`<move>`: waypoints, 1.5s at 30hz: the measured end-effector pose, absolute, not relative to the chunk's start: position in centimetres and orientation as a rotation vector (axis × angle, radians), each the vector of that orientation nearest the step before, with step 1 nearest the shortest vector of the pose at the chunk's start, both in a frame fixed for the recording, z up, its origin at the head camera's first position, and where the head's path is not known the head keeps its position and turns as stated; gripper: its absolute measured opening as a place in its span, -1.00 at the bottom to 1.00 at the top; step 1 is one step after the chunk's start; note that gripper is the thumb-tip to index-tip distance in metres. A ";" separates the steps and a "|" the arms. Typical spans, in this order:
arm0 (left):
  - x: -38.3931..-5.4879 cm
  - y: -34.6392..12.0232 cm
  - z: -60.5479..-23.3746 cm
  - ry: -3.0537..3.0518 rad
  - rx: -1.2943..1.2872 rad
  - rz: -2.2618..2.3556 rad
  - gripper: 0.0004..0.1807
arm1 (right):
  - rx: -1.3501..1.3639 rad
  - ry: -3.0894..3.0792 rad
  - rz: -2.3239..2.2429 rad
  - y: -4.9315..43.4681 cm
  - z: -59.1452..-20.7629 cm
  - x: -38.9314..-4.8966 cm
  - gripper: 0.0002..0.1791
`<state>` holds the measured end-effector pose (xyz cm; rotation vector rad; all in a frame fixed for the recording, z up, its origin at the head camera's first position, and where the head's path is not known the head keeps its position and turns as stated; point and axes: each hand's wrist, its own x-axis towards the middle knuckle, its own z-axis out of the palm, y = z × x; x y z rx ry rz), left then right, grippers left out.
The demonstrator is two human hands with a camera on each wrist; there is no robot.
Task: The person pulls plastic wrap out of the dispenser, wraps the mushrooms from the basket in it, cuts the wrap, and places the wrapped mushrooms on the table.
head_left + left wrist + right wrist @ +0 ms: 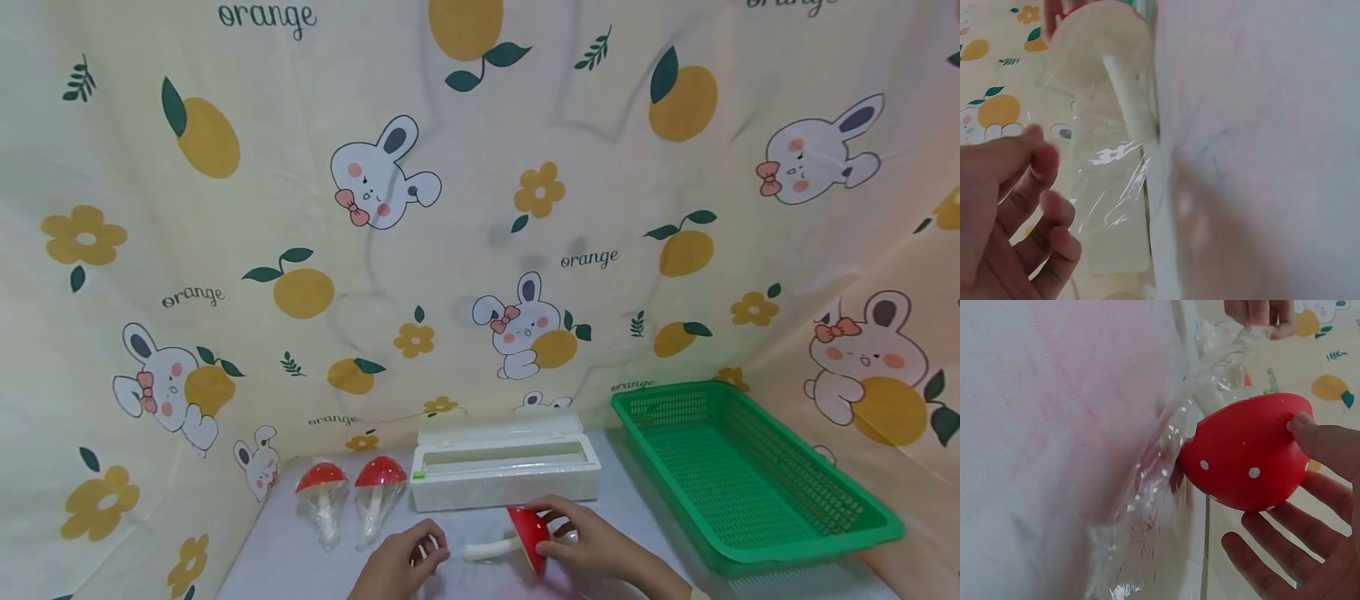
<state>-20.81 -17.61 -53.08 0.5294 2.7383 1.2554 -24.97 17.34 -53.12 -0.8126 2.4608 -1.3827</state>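
A toy mushroom [529, 537] with a red, white-dotted cap and a white stem lies sideways over the table, stem pointing left. My right hand [592, 542] grips its cap [1250, 456] between thumb and fingers. Clear plastic wrap [1147, 500] is spread beside and beneath the mushroom in the right wrist view. To the left of the stem is my left hand [405, 560], its fingers loosely bent and nothing held between them. In the left wrist view, the pale underside of the cap and the stem [1125, 94] appear beyond the left hand's fingers.
Two plastic-wrapped red mushrooms, one [322, 500] outermost and one [377, 497] inward, lie at the table's left. A white box [506, 487] with its lid raised stands behind the hands. On the right sits a green basket [817, 554]. A printed cloth hangs behind.
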 end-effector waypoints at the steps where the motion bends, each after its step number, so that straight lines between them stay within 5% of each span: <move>1: -20.9 -17.4 -53.0 2.723 0.504 1.273 -0.91 | -0.830 2.464 -1.388 17.4 -53.1 -25.0 -0.41; 9: -21.8 -16.6 -53.4 2.599 0.399 1.485 -0.87 | -1.018 2.647 -1.453 18.4 -53.7 -24.3 -0.57; 17: -22.2 -16.5 -53.4 2.579 0.274 1.604 -0.84 | -0.722 2.390 -1.303 20.9 -54.4 -22.1 -0.66; 27: -22.3 -16.3 -53.4 2.607 0.279 1.664 -0.84 | -1.077 2.303 -1.222 23.6 -56.1 -22.0 -0.98; 32: -22.2 -16.2 -53.3 2.615 0.315 1.684 -0.86 | -0.900 2.429 -1.236 24.4 -54.8 -21.8 -0.95; 41: -22.4 -15.9 -53.0 2.604 0.303 1.700 -0.84 | -1.333 2.923 -1.259 24.3 -54.0 -23.4 -0.78; 45: -22.4 -15.8 -52.9 2.611 0.301 1.699 -0.83 | -1.130 3.039 -1.256 23.4 -53.7 -24.2 -0.78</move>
